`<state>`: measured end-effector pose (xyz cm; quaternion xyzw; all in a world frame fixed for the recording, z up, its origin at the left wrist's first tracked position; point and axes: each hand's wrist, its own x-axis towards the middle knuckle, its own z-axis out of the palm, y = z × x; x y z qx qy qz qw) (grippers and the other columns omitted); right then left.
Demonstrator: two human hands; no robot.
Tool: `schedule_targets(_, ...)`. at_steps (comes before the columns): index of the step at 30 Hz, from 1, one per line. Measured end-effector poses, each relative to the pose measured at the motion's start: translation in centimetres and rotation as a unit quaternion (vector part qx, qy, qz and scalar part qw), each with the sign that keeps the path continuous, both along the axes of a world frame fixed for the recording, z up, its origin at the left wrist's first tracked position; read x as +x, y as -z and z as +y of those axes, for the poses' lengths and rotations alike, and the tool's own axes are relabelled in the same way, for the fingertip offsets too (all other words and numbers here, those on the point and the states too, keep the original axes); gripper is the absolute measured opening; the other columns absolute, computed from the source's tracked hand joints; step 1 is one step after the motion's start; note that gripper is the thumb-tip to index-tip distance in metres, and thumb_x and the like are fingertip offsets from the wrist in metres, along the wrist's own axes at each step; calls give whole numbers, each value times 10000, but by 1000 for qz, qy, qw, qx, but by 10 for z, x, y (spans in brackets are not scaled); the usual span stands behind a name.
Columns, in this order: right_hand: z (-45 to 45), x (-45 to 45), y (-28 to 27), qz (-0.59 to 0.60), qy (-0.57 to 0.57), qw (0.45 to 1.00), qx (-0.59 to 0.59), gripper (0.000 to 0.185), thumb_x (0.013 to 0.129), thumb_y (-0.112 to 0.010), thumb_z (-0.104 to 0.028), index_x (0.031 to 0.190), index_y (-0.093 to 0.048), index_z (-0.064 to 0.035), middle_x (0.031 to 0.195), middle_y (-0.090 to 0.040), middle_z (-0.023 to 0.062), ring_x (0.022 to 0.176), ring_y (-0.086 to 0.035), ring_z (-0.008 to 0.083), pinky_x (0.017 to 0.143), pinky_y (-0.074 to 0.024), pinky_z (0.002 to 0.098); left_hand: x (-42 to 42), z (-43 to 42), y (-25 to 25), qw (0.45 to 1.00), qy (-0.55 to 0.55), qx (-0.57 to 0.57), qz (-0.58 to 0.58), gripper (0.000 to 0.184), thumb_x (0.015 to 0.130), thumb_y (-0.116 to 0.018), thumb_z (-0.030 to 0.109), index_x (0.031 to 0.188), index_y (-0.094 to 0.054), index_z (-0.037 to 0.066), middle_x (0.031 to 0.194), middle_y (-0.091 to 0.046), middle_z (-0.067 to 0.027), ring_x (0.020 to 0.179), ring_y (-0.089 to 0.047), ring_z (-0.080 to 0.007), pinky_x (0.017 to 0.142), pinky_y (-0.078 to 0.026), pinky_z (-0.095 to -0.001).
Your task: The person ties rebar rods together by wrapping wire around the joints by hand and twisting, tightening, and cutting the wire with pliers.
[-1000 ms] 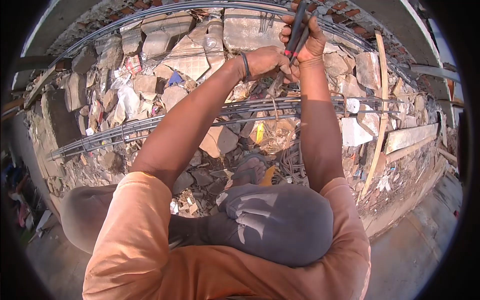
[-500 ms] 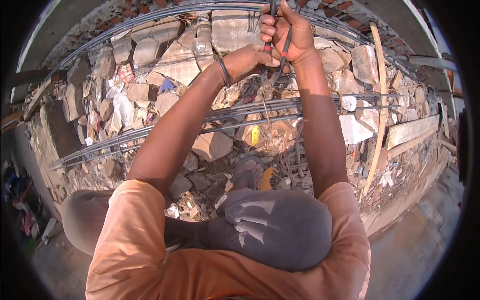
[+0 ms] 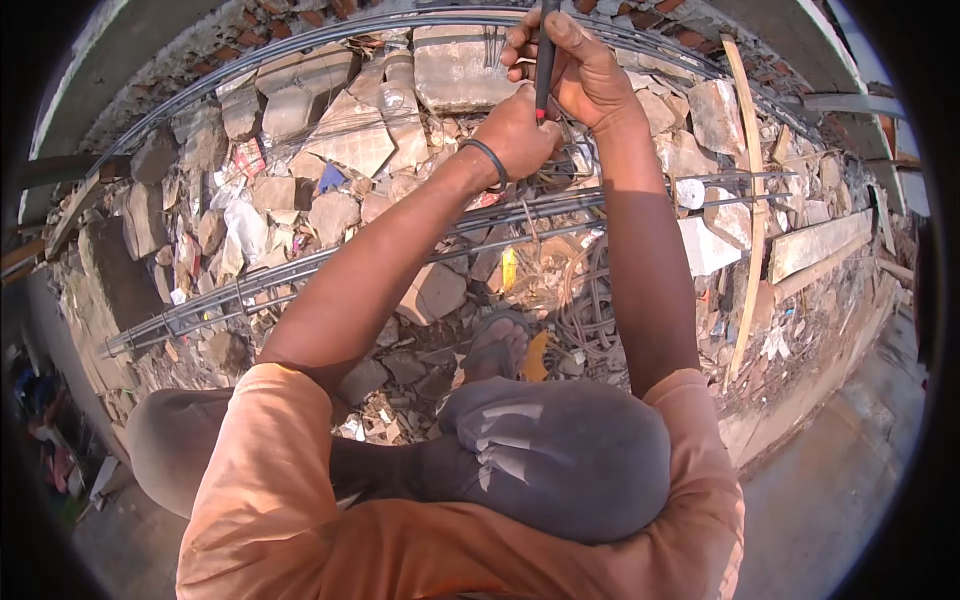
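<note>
Black-handled pliers (image 3: 545,65) with a red band stand nearly upright at the top centre, with their jaws hidden. My right hand (image 3: 590,82) has its fingers curled around the handles, thumb raised. My left hand (image 3: 516,138), with a dark band at the wrist, is closed beside the lower end of the handle; what its fingers hold is hidden. Below both hands runs a bundle of long steel bars (image 3: 290,270), with a loop of wire around it under my left hand.
Broken concrete, brick and tile (image 3: 350,135) lie all around. More bars (image 3: 300,38) curve across the top. A wooden strip (image 3: 745,200) stands at the right, near a board (image 3: 822,245). Coiled strands (image 3: 585,310) lie near my sandalled foot (image 3: 497,347).
The pliers' handles, spread half a second ago, now look like one upright handle, and the jaws have gone from view. My left hand has moved right and closed into a fist.
</note>
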<state>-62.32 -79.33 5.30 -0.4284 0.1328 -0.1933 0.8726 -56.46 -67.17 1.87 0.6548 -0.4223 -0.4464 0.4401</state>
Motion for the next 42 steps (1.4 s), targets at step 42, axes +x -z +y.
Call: schedule_targets(42, -9, 9, -36, -19, -87, 992, 88, 359, 961, -501, -292, 1043, -617, 38, 828, -670, 150, 742, -672, 265, 679, -574, 379, 6, 7, -45, 997, -61, -52, -6, 394, 753, -825, 272, 893, -621, -36, 764, -638, -47, 674, -598, -121, 612, -493, -272)
